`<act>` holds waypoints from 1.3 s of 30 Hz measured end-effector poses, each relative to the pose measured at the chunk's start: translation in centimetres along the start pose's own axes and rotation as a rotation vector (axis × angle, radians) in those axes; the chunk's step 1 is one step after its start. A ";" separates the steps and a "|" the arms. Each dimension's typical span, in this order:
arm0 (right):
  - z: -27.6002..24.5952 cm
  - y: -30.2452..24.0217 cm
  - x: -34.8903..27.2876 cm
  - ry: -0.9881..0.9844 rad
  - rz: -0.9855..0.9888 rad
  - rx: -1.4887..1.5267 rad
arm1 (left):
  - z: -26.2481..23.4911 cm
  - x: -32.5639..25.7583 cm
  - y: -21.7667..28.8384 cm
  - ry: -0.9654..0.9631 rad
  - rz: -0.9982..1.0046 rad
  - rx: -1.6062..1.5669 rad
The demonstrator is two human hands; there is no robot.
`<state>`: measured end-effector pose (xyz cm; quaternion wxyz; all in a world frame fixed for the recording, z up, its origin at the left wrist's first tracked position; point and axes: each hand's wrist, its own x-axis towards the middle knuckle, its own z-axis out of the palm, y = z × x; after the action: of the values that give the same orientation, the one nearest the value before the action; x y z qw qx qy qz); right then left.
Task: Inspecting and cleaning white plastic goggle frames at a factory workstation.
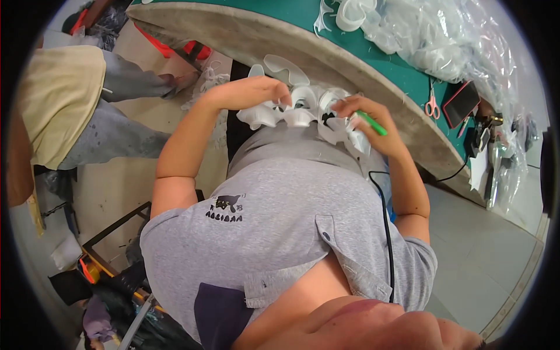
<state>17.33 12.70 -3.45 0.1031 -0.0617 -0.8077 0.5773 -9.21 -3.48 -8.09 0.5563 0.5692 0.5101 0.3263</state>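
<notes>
Several white moulded plastic pieces (298, 118), thin and curved with openings, lie in a heap on my lap. At the left side of the heap, my left hand (256, 93) curls its fingers down onto a white piece (261, 115); the fingertips are partly hidden. My right hand (373, 119) is closed around a slim tool with a bright green handle (371, 123). The tool's working end is lost behind the fingers. Beside those fingers is another white piece (332, 133), and the right hand looks slightly blurred.
A curved table with a green top (402, 65) stands just beyond my lap. It carries clear plastic bags (420, 35), pink-handled scissors (431, 108) and a dark phone (461, 105). To the left, another person (111, 111) is close by. A black cable (386, 233) runs down my right side.
</notes>
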 end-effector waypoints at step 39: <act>2.5 0.7 4.4 0.507 -0.426 -0.444 | 6.3 0.4 5.9 0.568 0.040 -0.795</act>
<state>12.44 11.64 -4.49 0.4008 -0.0539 -0.8564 0.3210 -1.95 -4.19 -3.55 0.5629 0.2109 0.4668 0.6487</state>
